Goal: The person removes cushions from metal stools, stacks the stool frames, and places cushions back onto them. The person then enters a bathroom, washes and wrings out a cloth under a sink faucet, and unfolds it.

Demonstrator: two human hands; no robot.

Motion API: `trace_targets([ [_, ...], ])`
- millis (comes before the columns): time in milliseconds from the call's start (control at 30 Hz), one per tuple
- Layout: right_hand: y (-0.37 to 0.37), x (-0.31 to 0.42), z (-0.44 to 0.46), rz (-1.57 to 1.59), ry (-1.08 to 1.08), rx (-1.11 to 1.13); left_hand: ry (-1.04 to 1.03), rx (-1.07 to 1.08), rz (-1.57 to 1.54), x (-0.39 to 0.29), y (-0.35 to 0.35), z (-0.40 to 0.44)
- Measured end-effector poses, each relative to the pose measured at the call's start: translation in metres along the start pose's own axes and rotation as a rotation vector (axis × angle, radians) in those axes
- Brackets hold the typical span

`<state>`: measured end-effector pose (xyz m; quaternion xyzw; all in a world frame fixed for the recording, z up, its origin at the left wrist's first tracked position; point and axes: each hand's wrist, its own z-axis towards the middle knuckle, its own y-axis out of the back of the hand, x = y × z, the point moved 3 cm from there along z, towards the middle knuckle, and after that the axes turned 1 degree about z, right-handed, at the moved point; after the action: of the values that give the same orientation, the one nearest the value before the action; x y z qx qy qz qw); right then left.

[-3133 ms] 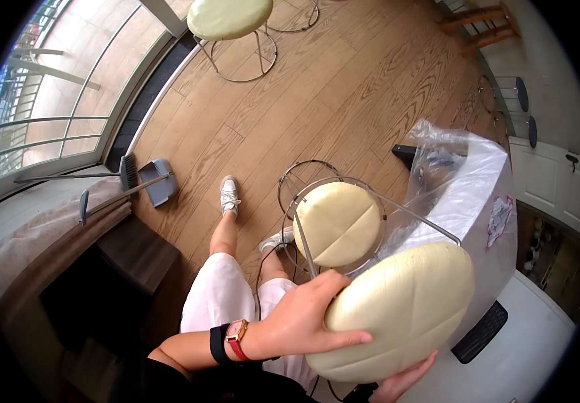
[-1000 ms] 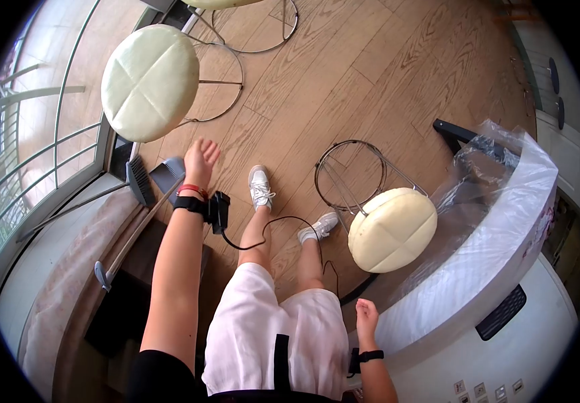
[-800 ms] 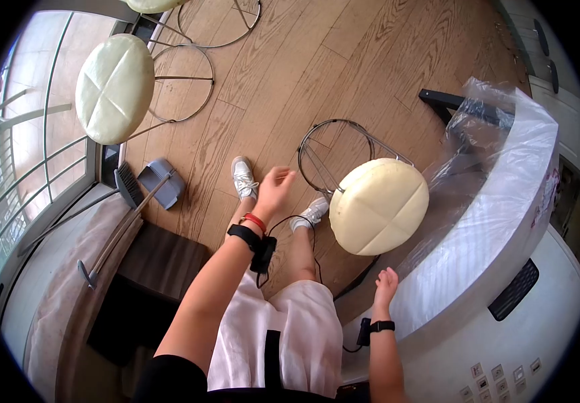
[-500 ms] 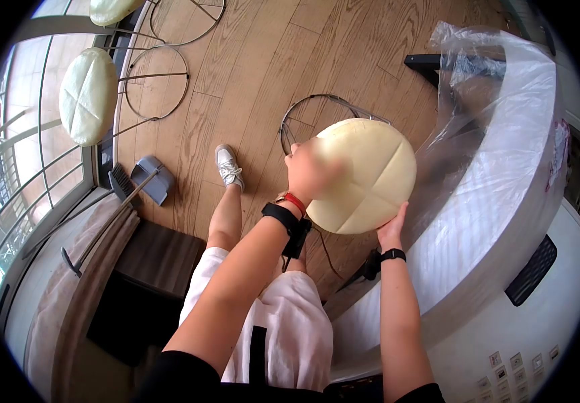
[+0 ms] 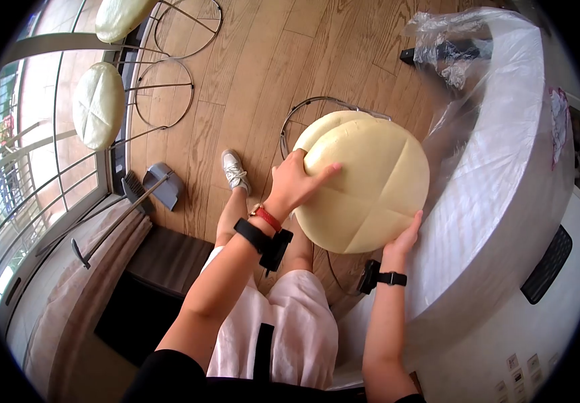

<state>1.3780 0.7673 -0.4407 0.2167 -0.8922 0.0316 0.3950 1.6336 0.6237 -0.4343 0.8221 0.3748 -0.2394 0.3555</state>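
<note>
A round cream padded stool seat [image 5: 370, 181] with crossed seams faces me in the middle of the view. My left hand [image 5: 295, 180] grips its left edge, thumb on the top and fingers curled round the rim. My right hand [image 5: 403, 236] holds the lower right rim, its fingers partly hidden underneath. A second cream seat [image 5: 327, 126] shows behind the upper left edge of the first. Beyond both, a metal ring base [image 5: 288, 121] rests on the floor; how it joins the seats is hidden.
A long white counter [image 5: 485, 174] under clear plastic sheeting [image 5: 458, 127] curves along the right. Two similar stools [image 5: 99, 107] stand by the window at left. A dustpan [image 5: 164, 187] and brush [image 5: 133, 185] lie near the curtain [image 5: 82, 289].
The front seat has shifted down and right, off the one behind, which now shows. My left hand has moved down onto its edge. The view has shifted slightly.
</note>
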Motion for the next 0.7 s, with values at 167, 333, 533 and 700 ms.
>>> trace_targets([
  [167, 0.004, 0.097, -0.128, -0.072, 0.137, 0.110, -0.369, -0.036, -0.016, -0.073, 0.082, -0.098],
  [333, 0.009, 0.185, -0.266, -0.899, 0.995, 0.064, -0.604, 0.171, -0.266, -0.136, 0.161, -0.177],
  [533, -0.059, 0.266, -0.345, -0.839, 1.081, 0.366, -0.901, 0.152, -0.760, -0.176, 0.235, -0.239],
  [700, -0.172, 0.274, -0.325, -0.591, 0.851, 0.624, -0.744, -0.066, -0.437, -0.133, 0.271, -0.213],
])
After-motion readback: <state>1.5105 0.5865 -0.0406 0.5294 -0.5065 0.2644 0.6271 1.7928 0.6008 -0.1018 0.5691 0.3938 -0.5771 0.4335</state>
